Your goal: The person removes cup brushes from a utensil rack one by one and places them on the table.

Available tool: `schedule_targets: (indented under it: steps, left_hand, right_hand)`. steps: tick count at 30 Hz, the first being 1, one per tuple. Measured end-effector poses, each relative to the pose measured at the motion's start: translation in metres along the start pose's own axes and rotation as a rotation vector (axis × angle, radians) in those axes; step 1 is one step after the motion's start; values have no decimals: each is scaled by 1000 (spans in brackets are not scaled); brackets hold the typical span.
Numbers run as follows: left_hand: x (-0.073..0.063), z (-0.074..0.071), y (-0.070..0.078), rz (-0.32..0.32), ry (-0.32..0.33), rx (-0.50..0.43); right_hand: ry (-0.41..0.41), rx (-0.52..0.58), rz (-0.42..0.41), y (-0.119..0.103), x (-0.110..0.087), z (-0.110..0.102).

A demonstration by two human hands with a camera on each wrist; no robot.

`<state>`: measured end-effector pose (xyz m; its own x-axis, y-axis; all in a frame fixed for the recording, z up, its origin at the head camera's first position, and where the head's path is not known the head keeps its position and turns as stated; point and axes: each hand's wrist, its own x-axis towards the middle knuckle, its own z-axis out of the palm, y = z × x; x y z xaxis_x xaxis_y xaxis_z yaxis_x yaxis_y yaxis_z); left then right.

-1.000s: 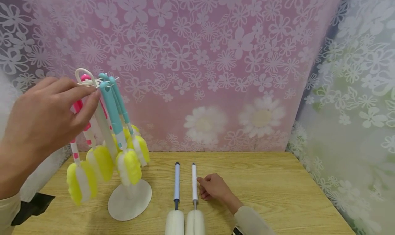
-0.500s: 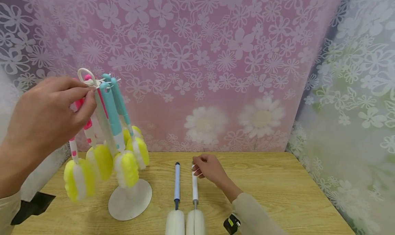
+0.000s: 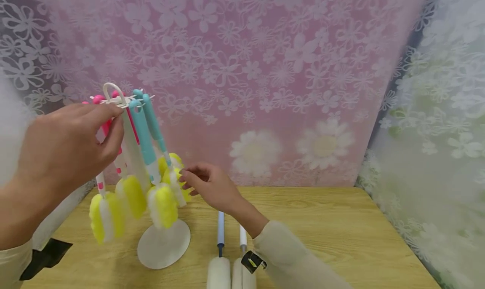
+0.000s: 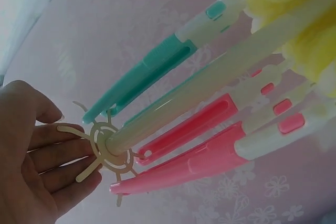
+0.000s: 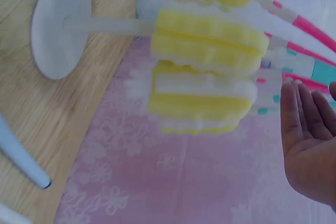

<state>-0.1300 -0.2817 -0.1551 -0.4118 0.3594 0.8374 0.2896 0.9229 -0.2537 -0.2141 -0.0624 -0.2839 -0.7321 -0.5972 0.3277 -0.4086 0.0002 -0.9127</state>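
My left hand [image 3: 70, 141] is at the top of a white rack [image 3: 165, 255], thumb and index finger pinching one of its prongs. On the rack hang several sponge bottle brushes: teal-handled brushes [image 3: 144, 137] on the right and pink-handled brushes [image 4: 189, 161] on the left, with yellow and white sponge heads [image 5: 210, 40]. My right hand [image 3: 212, 185] reaches across to the rack's right side, fingers loosely bent and holding nothing. It is beside the sponge heads in the head view; whether it touches one cannot be told.
Two larger white-headed brushes lie side by side on the wooden table [image 3: 322, 234], one with a blue handle [image 3: 221, 230], one with a white handle [image 3: 243, 235] partly hidden by the right forearm. A pink flowered curtain [image 3: 288, 91] hangs behind.
My right hand has gone from the white-handled brush on the table up and left to the hanging brushes. My left hand stays at the rack's top; the hanging brushes have swayed slightly.
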Motion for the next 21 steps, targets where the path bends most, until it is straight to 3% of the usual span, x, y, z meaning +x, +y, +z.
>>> schedule_targets:
  steps: [5,10,16,21]
  left_hand:
    - [2,-10,-3,23,-75,-3]
    - [8,-13,-5,44,-136,-2]
    - [10,-14,-5,38,-189,21]
    - [9,-14,-4,23,-200,27]
  right_hand:
    - [64,-97,-132,-18,11,23]
    - [130,-131,-212,-24,20,38]
    - [200,-169,-149,-27,27,49]
    - [194,-80,-100,-27,36,56]
